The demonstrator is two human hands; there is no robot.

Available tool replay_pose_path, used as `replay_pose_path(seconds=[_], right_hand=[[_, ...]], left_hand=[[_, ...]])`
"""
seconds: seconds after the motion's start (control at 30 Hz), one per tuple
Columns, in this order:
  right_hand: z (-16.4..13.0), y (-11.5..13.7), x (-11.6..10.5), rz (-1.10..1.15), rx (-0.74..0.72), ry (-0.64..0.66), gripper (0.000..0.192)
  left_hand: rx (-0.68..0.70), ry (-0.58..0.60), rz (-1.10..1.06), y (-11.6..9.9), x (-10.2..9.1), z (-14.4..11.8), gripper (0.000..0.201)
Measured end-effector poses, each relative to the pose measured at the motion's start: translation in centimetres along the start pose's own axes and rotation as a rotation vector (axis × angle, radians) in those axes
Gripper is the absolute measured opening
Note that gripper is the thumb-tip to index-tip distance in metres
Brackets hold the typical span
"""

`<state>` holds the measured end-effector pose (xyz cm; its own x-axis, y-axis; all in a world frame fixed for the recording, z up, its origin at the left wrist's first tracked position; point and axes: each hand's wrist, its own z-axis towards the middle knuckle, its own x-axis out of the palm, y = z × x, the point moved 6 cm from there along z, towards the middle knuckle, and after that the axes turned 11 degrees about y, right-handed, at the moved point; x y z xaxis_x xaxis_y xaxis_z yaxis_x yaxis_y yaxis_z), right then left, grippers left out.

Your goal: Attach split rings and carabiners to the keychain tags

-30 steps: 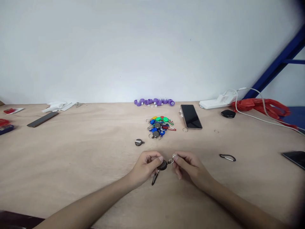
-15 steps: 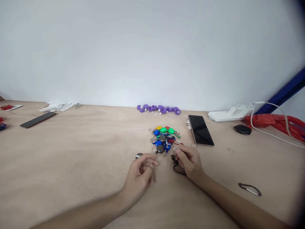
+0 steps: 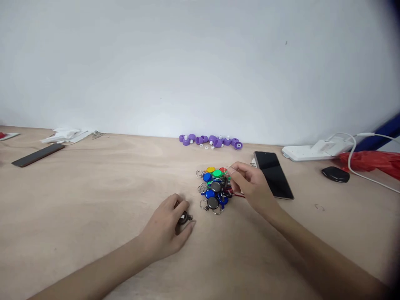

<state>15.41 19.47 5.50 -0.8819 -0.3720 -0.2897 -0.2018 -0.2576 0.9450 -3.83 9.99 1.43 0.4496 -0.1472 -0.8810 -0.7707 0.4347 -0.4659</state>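
My left hand [image 3: 170,225] curls over a black badge reel [image 3: 183,218] on the table, fingers around its far side and thumb near its right edge; the fingers partly cover it. Between thumb and fingers, my right hand [image 3: 248,183] pinches a metal key ring [image 3: 229,168] over the right side of a pile. A dark piece hangs below the ring, blurred against the pile. The pile consists of several badge reels, among them a yellow one [image 3: 211,170], a green one [image 3: 217,173], a blue one [image 3: 206,177] and a black one [image 3: 213,203], with rings and carabiners.
Purple caps [image 3: 212,141] and small white rings lie by the wall. A phone [image 3: 273,175] is right of my right hand, with a power strip [image 3: 308,152], a black oval object [image 3: 335,174] and a red bag [image 3: 371,163] beyond. A dark flat bar [image 3: 38,155] lies left.
My right hand has moved up and away with the key ring, over the pile. My left hand has come down onto the black badge reel. The view has shifted slightly.
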Motion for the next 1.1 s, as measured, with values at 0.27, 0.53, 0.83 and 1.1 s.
replay_pose_path(seconds=[0.27, 0.53, 0.83, 1.1], right_hand=[[-0.7, 0.2, -0.7, -0.029, -0.033, -0.083, 0.022], [-10.5, -0.3, 0.2, -0.723, -0.529, -0.027, 0.013], [-17.0, -2.3, -10.2, -0.990, -0.301, -0.204, 0.009], [-21.4, -5.5, -13.0, -1.001, 0.176, 0.086, 0.022]], left_hand=[[-0.004, -0.025, -0.017, 0.1, 0.0, -0.1, 0.011], [0.153, -0.140, 0.035, -1.4, -0.4, -0.7, 0.013], [0.409, -0.199, -0.047, -7.4, 1.8, -1.6, 0.026], [0.410, -0.136, -0.083, -9.7, 3.1, -1.2, 0.019]])
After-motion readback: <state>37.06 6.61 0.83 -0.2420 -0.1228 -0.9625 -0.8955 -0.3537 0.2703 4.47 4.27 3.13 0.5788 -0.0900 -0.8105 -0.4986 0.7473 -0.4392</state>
